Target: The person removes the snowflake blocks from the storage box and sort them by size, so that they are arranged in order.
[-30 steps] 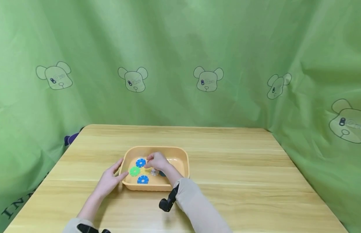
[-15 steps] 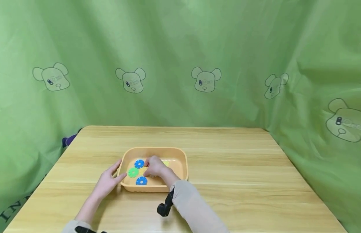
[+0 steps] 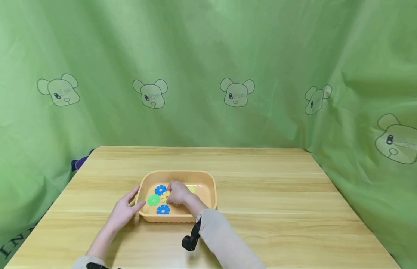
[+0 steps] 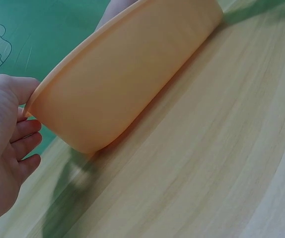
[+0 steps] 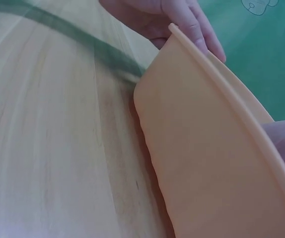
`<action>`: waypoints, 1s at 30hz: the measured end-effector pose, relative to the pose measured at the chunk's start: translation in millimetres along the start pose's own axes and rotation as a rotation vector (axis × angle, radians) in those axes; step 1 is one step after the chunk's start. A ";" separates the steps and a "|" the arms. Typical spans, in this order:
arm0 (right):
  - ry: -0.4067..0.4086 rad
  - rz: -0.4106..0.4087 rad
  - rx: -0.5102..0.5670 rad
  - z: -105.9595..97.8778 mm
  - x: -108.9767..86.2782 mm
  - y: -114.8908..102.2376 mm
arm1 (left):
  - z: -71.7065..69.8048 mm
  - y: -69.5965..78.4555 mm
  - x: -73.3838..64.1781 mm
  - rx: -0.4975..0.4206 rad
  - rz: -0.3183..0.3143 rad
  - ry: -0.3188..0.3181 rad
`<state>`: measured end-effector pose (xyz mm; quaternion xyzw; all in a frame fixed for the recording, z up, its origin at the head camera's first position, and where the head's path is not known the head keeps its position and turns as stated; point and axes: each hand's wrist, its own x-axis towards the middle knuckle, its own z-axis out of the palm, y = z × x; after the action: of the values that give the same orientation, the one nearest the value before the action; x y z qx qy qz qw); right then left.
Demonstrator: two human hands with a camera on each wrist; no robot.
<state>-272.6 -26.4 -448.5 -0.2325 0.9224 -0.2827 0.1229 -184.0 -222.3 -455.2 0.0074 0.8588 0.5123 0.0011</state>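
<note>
Behind, green curtain (image 3: 195, 123), right hand (image 3: 179, 193) partly covering yellow disc (image 3: 164, 195)

Light wood-grain tabletop (image 3: 279, 194), streaks running side to side (far corners rounded). One orange tray (image 3: 175, 219) sits directly on it, upright, a bit left of centre, long sides roughly parallel to the far edge.

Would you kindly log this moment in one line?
left hand: grips tray; right hand: in tray, at yellow disc, hold unclear; green disc, blue discs: in tray
</note>
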 end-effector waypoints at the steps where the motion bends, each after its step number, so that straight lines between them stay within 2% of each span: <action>1: 0.012 0.002 0.018 -0.9 -0.5 -0.1 | 0.1 0.1 0.0 0.002 0.001 0.001; 4: 0.053 -0.008 0.061 -3.9 -2.0 -0.5 | 0.6 0.0 0.0 0.005 0.010 0.007; 9: 0.053 -0.028 0.177 -11.6 -7.1 -0.3 | 2.1 -1.0 -0.9 0.012 0.033 0.019; 15: 0.055 -0.026 0.334 -25.4 -9.6 10.9 | 2.2 -1.6 -0.8 0.031 0.053 0.027; 20: 0.047 0.025 0.500 -46.8 -18.1 19.9 | 2.5 -1.9 -1.1 0.027 0.068 0.033; 30: 0.148 0.066 0.639 -89.7 -36.9 43.5 | 4.0 -1.7 -2.6 0.030 0.090 0.034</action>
<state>-288.7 65.5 -397.5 -0.1311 0.8005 -0.5699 0.1314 -181.3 -219.6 -458.6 0.0373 0.8651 0.4989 -0.0367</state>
